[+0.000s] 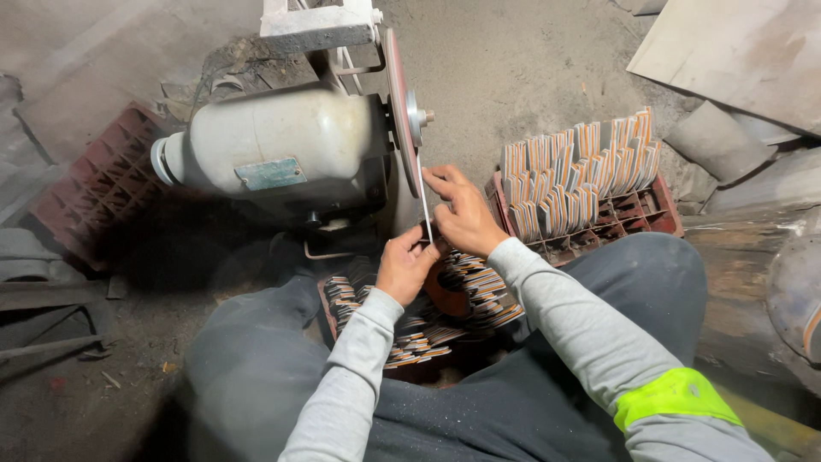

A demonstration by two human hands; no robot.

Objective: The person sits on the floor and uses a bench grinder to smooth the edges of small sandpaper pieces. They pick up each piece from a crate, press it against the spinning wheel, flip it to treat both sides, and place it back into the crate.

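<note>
While a thin flat blade (424, 195) was pinched by the left hand (406, 265) and right hand (464, 216) against the grinding disc (398, 107), many orange-striped pieces were stacked in the right crate (637, 210); more were heaped in the near crate (329, 308).

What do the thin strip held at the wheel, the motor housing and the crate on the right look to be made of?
Thin strip, held by both the left hand and the right hand: probably metal, pale and flat with a dull sheen. Motor housing: likely painted cast metal, smooth cream coat, dusty. Crate: seemingly moulded red plastic, with a gridded cell pattern.
</note>
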